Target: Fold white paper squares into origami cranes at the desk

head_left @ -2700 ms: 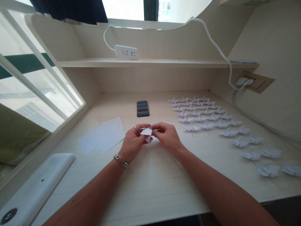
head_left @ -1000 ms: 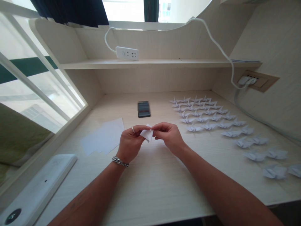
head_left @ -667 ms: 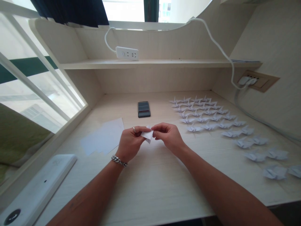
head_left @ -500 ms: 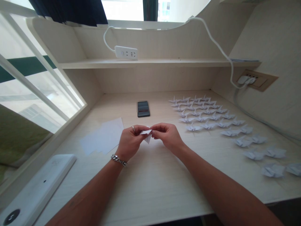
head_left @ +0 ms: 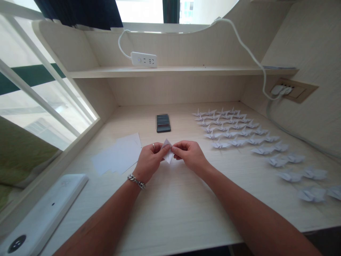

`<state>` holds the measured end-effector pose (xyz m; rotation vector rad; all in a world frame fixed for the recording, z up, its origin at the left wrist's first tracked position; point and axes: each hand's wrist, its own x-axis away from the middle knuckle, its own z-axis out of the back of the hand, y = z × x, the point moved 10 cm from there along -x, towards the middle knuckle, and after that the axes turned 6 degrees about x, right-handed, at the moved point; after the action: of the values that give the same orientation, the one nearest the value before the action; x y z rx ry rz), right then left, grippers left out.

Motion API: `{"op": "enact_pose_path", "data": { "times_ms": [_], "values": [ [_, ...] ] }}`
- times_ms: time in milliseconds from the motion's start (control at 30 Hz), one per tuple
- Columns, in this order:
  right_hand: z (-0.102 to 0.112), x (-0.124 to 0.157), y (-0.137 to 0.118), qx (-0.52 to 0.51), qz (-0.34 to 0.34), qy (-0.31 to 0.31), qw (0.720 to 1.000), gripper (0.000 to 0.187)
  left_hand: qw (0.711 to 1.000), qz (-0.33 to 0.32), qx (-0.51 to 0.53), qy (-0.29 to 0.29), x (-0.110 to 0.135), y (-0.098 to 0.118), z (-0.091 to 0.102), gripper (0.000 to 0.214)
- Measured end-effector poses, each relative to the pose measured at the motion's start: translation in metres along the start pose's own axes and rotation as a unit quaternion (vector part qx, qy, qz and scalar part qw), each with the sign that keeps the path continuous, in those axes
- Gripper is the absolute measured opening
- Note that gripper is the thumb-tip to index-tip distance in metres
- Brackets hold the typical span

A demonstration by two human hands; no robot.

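Between my two hands is a small piece of folded white paper [head_left: 168, 155], now a narrow diamond with one point up and one down. My left hand [head_left: 150, 156], with a ring and a chain bracelet, pinches its left side, the thumb lying across the front. The fingertips of my right hand [head_left: 189, 152] are closed on its right edge. To the left, a fanned stack of white paper sheets [head_left: 117, 154] lies flat on the desk. Rows of folded white paper cranes [head_left: 238, 142] stand on the right.
A dark phone [head_left: 163, 123] lies beyond my hands. At the left front is a long white device [head_left: 45, 217]. A power strip [head_left: 144, 59] sits on the shelf [head_left: 181, 72], its white cable running to a wall socket [head_left: 294, 90]. The desk's front edge is near my forearms.
The folded paper's upper flap, which stuck out sideways, now points upward, making a diamond. My left thumb has moved up onto its front. Both hands keep their hold.
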<state>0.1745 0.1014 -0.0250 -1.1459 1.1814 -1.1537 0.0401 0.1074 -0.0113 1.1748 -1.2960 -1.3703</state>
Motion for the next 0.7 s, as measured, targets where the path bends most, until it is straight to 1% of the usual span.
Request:
{"op": "enact_pose_path", "data": {
  "times_ms": [67, 200, 333, 433, 567, 633, 700],
  "values": [
    [-0.001, 0.000, 0.000, 0.016, 0.003, -0.007, 1.000, 0.024, 1.000, -0.011, 0.002, -0.002, 0.000, 0.002, 0.000, 0.029],
    [-0.005, 0.001, 0.001, 0.053, 0.004, -0.029, 0.998, 0.021, 0.999, -0.021, 0.039, -0.020, 0.000, 0.003, -0.003, 0.027],
    [-0.008, 0.002, 0.002, 0.077, -0.004, -0.045, 0.996, 0.019, 1.000, -0.001, 0.027, 0.009, -0.001, -0.002, 0.002, 0.028],
    [-0.009, 0.003, 0.000, 0.083, -0.006, -0.051, 0.995, 0.017, 0.997, 0.024, 0.067, 0.024, -0.001, -0.008, 0.003, 0.031],
    [-0.010, 0.004, -0.002, 0.075, -0.008, -0.052, 0.996, 0.016, 0.990, 0.050, 0.130, 0.028, -0.001, -0.013, 0.002, 0.033],
    [-0.008, 0.003, -0.002, 0.058, -0.004, -0.042, 0.997, 0.017, 0.990, 0.043, 0.131, 0.017, -0.001, -0.012, 0.001, 0.033],
    [-0.003, 0.002, -0.003, 0.042, 0.004, -0.021, 0.999, 0.018, 0.992, 0.036, 0.124, 0.004, -0.001, -0.009, 0.000, 0.032]
  ]
}}
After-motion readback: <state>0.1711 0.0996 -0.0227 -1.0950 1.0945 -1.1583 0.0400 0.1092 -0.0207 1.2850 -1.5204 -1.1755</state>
